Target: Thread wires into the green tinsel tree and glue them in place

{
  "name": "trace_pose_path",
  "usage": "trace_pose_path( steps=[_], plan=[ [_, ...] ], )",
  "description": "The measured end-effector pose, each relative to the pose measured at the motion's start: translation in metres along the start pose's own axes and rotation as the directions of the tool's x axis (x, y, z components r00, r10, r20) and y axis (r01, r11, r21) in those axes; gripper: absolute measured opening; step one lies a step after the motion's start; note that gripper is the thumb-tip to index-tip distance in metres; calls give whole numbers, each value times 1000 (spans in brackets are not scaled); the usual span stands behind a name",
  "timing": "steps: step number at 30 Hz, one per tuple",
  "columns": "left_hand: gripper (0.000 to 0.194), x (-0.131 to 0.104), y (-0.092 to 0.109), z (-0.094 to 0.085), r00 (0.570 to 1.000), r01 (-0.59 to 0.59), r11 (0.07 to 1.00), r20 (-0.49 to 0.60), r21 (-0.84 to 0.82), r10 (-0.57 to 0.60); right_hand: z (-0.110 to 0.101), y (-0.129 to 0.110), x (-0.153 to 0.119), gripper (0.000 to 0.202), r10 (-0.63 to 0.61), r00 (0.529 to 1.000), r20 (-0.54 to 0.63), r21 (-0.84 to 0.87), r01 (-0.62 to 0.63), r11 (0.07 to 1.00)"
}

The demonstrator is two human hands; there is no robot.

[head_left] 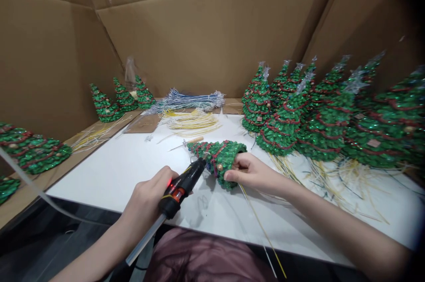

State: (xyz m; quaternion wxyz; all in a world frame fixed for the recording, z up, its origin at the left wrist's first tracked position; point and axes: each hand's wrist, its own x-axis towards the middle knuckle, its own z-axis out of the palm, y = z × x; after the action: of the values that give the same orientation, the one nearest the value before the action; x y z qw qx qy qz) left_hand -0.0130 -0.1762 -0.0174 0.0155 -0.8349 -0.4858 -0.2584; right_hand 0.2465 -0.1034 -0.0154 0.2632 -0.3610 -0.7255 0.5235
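Observation:
In my left hand (153,191) is a black hot glue gun (182,187), its red light lit and a clear glue stick poking out of its rear end. The nozzle meets the side of a small green Christmas tree (224,160) with red garlands, lying tilted over the white table. My right hand (247,170) grips that tree by its open base, thumb outside and fingers curled at the rim. Yellow and white wires (257,218) trail out of the base toward the table's front edge. An awl with a wooden handle (193,141) lies just behind the treetop.
Several finished trees with clear stars (288,127) crowd the right side, wires spreading beneath them. Behind lie a bundle of blue-and-white wires (189,99) and a yellow wire bundle (187,120). More trees (104,105) stand at left. Cardboard walls (212,29) enclose the white table (109,175).

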Motion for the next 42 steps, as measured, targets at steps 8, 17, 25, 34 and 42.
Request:
trace_pose_path(
  steps=[8, 17, 25, 34, 42],
  plan=[
    [11, 0, 0, 0, 1000, 3, 1000, -19, 12, -3, 1, -1, 0, 50, -8, 1000, -10, -5, 8, 1000],
    [13, -3, -2, 1, 1000, 19, 1000, 1, 16, -19, 0, -1, 0, 49, 8, 1000, -7, -5, -8, 1000],
    [12, -3, -2, 2, 1000, 16, 1000, -14, 21, -16, 1, -2, 0, 48, -6, 1000, 0, -1, 6, 1000],
    [17, -3, -3, 1, 1000, 7, 1000, -15, -3, -7, 1, -1, 0, 48, 2, 1000, -10, 6, -2, 1000],
    [13, -3, 0, 0, 1000, 8, 1000, -22, 9, -7, 1, -3, 0, 47, -14, 1000, 7, 33, 14, 999]
  ],
)
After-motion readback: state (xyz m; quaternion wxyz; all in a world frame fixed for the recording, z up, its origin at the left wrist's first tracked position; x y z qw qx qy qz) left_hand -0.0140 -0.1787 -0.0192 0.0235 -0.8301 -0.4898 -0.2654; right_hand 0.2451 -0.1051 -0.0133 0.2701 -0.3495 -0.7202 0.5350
